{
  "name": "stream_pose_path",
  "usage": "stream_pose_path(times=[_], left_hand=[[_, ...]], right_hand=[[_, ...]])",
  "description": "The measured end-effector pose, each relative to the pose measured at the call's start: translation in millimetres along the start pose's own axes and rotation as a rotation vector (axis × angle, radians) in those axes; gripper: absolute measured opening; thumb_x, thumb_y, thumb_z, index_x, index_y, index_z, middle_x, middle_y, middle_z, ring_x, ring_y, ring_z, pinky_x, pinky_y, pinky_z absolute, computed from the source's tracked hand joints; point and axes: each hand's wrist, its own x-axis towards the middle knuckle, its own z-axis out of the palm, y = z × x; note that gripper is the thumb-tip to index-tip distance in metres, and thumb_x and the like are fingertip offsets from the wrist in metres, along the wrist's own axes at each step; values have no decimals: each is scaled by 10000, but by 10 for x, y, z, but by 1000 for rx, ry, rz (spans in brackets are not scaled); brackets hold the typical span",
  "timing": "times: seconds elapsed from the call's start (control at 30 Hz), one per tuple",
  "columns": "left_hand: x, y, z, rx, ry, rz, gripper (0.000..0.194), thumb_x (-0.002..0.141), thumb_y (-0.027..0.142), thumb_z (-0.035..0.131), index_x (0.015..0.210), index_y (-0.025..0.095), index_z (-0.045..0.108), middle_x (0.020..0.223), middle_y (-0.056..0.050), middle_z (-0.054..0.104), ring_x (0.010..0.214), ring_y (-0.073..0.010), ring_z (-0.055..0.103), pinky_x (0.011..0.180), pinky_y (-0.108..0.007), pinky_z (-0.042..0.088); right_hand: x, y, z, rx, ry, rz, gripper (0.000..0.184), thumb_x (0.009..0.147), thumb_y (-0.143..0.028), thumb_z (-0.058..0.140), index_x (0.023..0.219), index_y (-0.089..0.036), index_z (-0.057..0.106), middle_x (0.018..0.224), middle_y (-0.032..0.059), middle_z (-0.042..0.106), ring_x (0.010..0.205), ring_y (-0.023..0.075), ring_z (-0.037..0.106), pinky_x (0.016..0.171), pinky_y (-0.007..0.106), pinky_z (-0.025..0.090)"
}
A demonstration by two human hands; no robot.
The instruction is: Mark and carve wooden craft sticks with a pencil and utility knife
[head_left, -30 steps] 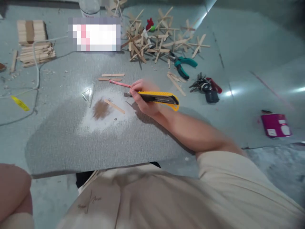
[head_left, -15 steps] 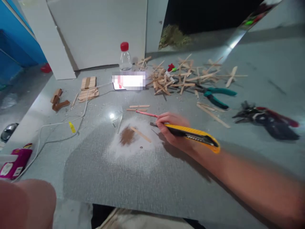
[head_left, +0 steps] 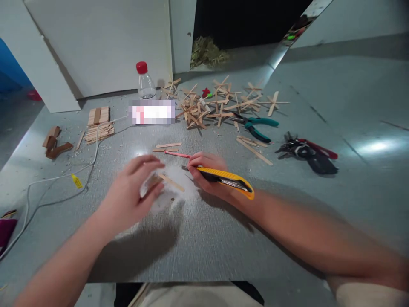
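My right hand (head_left: 209, 172) is closed around a yellow and black utility knife (head_left: 228, 179), its tip pointing left. A thin red stick (head_left: 177, 154) runs left from my right fingertips; whether they pinch it, I cannot tell. My left hand (head_left: 134, 192), slightly blurred, hovers with thumb and fingers apart and nothing seen between them. Between the hands, a wooden craft stick (head_left: 172, 182) lies on a patch of white powder (head_left: 188, 187). A small dark round bit (head_left: 172, 199) sits just below it. Two more craft sticks (head_left: 168, 145) lie beyond the red stick.
Star-like crossed craft sticks (head_left: 194, 111) are heaped at the back, with teal-handled pliers (head_left: 260, 128) beside them. Black and red tools (head_left: 308, 153) lie right. A red-capped bottle (head_left: 147, 85) stands behind a blurred-out phone (head_left: 153, 113). Stick bundles (head_left: 99, 123) and a white cable (head_left: 96, 149) occupy the left.
My left hand has come in from the lower left over the white powder, covering its left side. The view has turned rightward. My right hand keeps holding the knife.
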Motion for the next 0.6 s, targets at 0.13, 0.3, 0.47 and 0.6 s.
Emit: stream_pose_path(times=[0.13,0.3,0.47,0.6], left_hand=[[25,-147,479,73,-190,-35,228,1042,251,580,1209,213,729,1289,-122,688,1149,-288,675,997,-493,584],[64,-301,753,-67,-236,-6,232,1036,216,561,1118,241,777,1218,-89,719,1135,-270,660,1002,-465,540],[120,-404,796,-186,-210,24,208,1049,231,565,992,240,765,1166,-58,741,1101,-239,657,972,-402,502],[127,-420,860,-172,-181,79,248,1086,237,492,1015,212,728,1136,-60,755,1081,-229,655,955,-384,469]], right_hand=[[17,-16,-26,-34,-19,12,95,970,-249,618,885,-264,658,873,14,731,818,173,707,753,333,577],[23,-30,-37,-35,-42,-2,92,975,-234,616,894,-255,655,851,13,721,824,169,700,757,331,577],[22,-9,-28,-29,-44,-12,88,984,-228,616,909,-254,656,888,19,720,831,165,700,762,327,584],[26,0,-34,-10,-52,-22,102,990,-219,615,904,-258,654,880,18,720,831,162,703,769,326,592]])
